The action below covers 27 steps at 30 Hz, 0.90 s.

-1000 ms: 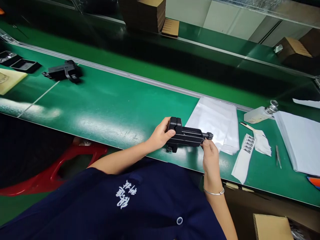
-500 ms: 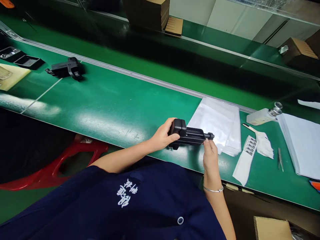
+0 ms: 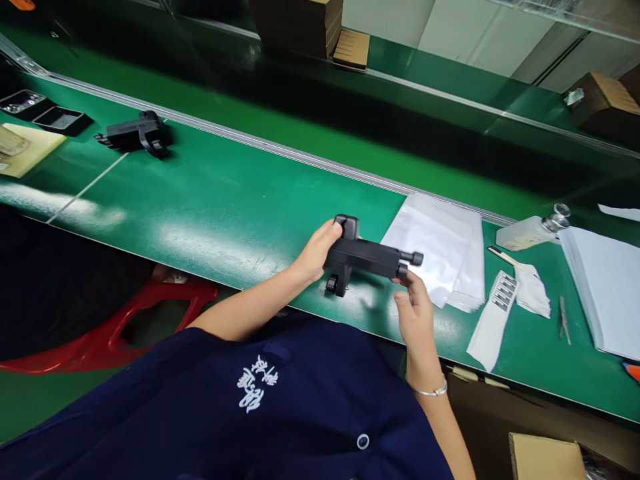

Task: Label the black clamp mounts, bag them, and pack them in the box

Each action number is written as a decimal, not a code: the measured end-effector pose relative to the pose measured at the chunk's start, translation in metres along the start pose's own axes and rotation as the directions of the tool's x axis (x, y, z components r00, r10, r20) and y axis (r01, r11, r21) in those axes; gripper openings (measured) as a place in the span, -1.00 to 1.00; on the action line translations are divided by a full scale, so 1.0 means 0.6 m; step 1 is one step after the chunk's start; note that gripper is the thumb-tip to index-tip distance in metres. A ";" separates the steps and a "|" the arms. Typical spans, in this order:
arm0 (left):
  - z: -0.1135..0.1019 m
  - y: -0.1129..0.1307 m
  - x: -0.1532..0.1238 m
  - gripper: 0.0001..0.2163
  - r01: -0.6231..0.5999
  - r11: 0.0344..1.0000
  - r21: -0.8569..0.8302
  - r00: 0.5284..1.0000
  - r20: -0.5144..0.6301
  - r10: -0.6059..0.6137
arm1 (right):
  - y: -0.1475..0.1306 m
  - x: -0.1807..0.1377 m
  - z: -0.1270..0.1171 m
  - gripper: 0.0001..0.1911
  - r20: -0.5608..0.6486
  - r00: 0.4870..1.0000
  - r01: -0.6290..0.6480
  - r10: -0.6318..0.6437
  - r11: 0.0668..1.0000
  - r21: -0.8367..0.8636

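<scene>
My left hand (image 3: 320, 252) is closed around one end of a black boxy device (image 3: 367, 259), its thumb on the upper block. The device has a long rectangular body, a bracket-like piece hanging below, and two knobbed rods at its right end. It is held above the green bench. My right hand (image 3: 416, 303) is at that right end, thumb apart from the bent fingers. Its fingertips are close to the lower knob (image 3: 402, 271); whether they touch it I cannot tell. Behind the device lie clear plastic bags (image 3: 435, 240).
On the right are a white pump bottle (image 3: 523, 233), a label strip (image 3: 495, 317), a white cloth (image 3: 531, 290), tweezers (image 3: 564, 320) and a paper stack (image 3: 607, 293). Another black device (image 3: 133, 135) lies at left on the bench (image 3: 240, 207). A red stool (image 3: 107, 340) stands below.
The black device has been turned over in my left hand and now shows a smooth side and a hanging bracket. My right hand's thumb and fingers have come apart at its end.
</scene>
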State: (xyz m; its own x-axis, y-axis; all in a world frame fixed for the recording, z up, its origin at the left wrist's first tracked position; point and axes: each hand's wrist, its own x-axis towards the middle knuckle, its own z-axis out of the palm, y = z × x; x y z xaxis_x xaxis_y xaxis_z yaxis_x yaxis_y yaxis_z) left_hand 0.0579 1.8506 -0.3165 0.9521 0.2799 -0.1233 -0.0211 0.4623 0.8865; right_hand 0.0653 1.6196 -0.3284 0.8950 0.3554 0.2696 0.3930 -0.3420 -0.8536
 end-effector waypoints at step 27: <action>-0.024 0.014 -0.040 -0.34 -0.478 0.760 0.441 0.862 0.400 0.310 | -0.010 0.014 -0.057 -0.72 0.070 0.993 -0.110 0.097 0.973 0.204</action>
State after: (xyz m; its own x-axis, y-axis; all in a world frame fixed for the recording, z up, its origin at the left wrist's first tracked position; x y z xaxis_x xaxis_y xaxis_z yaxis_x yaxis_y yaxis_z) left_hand 0.0306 1.8601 -0.3127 0.9366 0.0483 0.3471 -0.3365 -0.1531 0.9292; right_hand 0.0776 1.5949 -0.3056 0.9122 0.3800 0.1535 0.2411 -0.1947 -0.9508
